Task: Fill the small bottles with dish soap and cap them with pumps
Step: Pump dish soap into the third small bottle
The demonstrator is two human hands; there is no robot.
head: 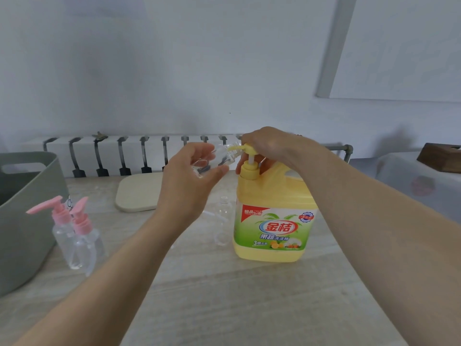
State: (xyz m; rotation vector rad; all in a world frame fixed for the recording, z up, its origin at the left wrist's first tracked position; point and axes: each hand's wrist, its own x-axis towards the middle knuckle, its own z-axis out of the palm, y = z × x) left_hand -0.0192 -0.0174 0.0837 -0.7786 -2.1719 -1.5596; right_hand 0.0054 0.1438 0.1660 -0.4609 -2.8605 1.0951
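A big yellow dish soap jug [272, 221] stands on the table, its yellow pump head [245, 149] raised. My right hand [269, 146] rests on top of the pump head, fingers curled over it. My left hand [189, 176] grips a small clear bottle [219, 158], tilted so its mouth meets the pump's spout. Two clear small bottles with pink pumps [77, 236] stand at the left. Another clear bottle without a pump [223, 208] stands just left of the jug, and a further clear one [220, 238] lies in front of it.
A grey-green plastic bin [22, 221] sits at the table's left edge. A pale board [137, 193] lies at the back, in front of a white radiator [124, 156]. A wooden box [441, 156] rests on a side surface at the right.
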